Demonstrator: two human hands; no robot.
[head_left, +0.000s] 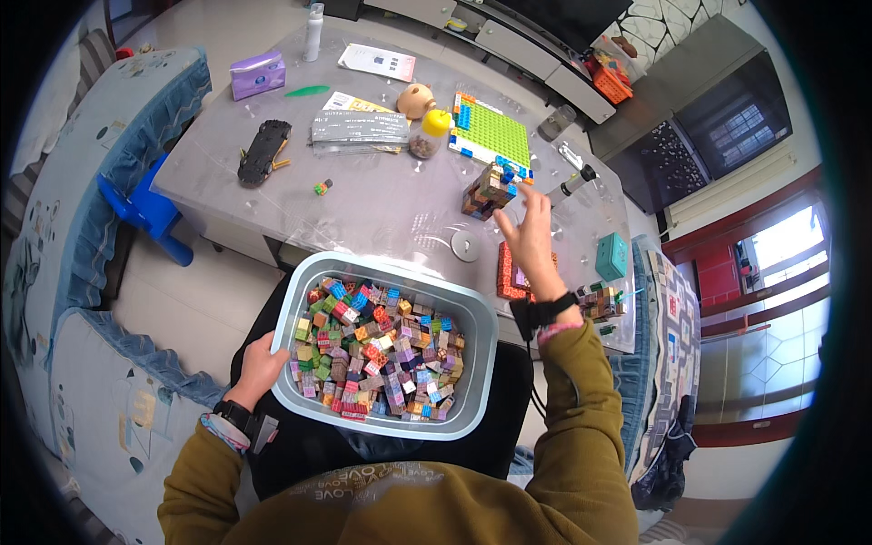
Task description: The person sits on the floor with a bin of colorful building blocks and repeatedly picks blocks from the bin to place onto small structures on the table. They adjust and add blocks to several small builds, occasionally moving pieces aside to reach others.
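A pale blue-grey plastic tub [495, 363] full of small coloured building blocks [377, 354] rests on my lap, against the table edge. My left hand [262, 368] grips its left rim; the fingertips are partly hidden by the wall. Above the table, my right hand [529, 232] is open, its thumb and fingers apart, close to a small tower of blocks [489, 193]. The tower is mostly brown and grey with blue pieces on top. Fingertips seem beside it, and I cannot tell whether they touch. Partly behind my right hand lies a red-orange block frame [510, 272].
On the grey table [363, 204] lie a green baseplate [490, 136] edged with bricks, a yellow-lidded jar [427, 141], silver packets [359, 132], a black toy car [265, 153] and a round metal disc [465, 244]. A teal box [611, 256] and another block build [603, 302] stand right.
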